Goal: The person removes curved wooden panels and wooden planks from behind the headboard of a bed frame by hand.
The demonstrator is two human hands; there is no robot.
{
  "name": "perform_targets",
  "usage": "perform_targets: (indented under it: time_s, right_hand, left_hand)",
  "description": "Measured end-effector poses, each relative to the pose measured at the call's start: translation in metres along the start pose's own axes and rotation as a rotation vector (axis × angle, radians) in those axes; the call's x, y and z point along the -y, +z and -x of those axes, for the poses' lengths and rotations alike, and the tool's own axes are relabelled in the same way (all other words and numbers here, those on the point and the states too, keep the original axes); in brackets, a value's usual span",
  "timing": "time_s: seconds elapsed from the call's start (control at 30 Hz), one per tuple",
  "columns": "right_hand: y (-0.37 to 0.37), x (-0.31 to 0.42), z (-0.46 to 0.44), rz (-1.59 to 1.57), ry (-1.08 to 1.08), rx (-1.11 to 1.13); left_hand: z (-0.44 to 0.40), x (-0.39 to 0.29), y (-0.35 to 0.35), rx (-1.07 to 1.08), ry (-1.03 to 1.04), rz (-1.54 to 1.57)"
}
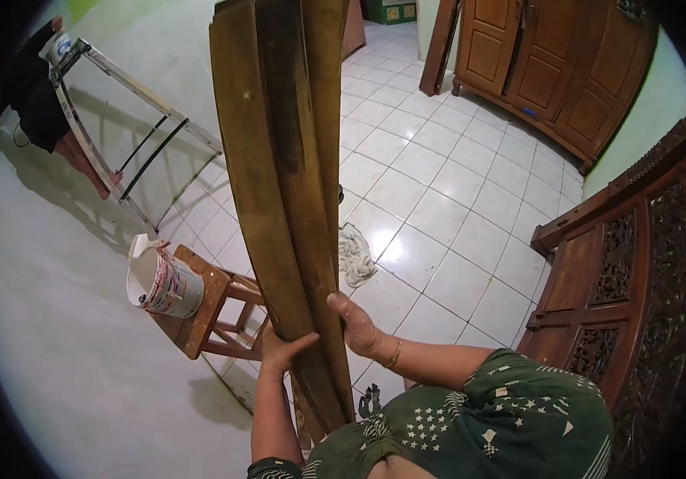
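Long brown wooden planks [279, 160] stand on end close in front of me, bundled side by side, with a dark stain down the middle one. My left hand [283, 347] grips their left edge low down, thumb across the front face. On the opposite edge, my right hand [356, 326] holds the planks with its thumb up; its other fingers are hidden behind the wood. A bracelet [395, 354] circles my right wrist.
To the left, a paint-smeared bucket [169, 283] stands on a wooden stool [199, 323]. Beyond it, a person [43, 120] is on a stepladder [131, 76] by the wall. A crumpled cloth [355, 255] lies on the tiles. A wardrobe [547, 72] and carved wooden furniture [578, 279] line the right.
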State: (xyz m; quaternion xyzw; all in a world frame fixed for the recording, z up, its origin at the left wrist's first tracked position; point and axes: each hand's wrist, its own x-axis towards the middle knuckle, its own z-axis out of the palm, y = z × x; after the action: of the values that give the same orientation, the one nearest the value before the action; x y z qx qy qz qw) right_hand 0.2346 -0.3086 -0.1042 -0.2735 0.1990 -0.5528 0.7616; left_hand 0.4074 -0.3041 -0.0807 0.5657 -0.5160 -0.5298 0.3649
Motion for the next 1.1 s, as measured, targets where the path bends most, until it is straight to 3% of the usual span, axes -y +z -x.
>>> perform_targets:
  time_s: [0.07,0.2,0.4,0.5,0.67,0.9,1.1]
  right_hand:
    - [0.012,0.019,-0.002,0.230,-0.077,0.078]
    - [0.014,0.021,-0.013,0.608,-0.230,-0.056]
    - [0.013,0.068,-0.030,0.418,-0.137,-0.158]
    - [0.011,0.085,-0.033,0.458,-0.234,-0.175]
    - [0.029,0.152,-0.046,0.503,-0.396,-0.053]
    - [0.083,0.259,-0.071,0.474,-0.589,0.073]
    - [0.090,0.287,-0.057,0.684,-0.679,0.021]
  left_hand:
    - [-0.008,0.001,-0.006,0.005,0.038,-0.046]
    - [-0.019,-0.017,0.001,0.044,0.111,0.062]
    - [-0.035,-0.058,0.036,0.057,0.233,0.009]
    - [-0.040,-0.081,0.044,0.051,0.236,-0.109]
    - [-0.054,-0.139,0.065,0.038,0.334,-0.051]
    - [-0.072,-0.251,0.090,0.038,0.627,-0.021]
    - [-0.091,-0.262,0.107,0.070,0.695,0.011]
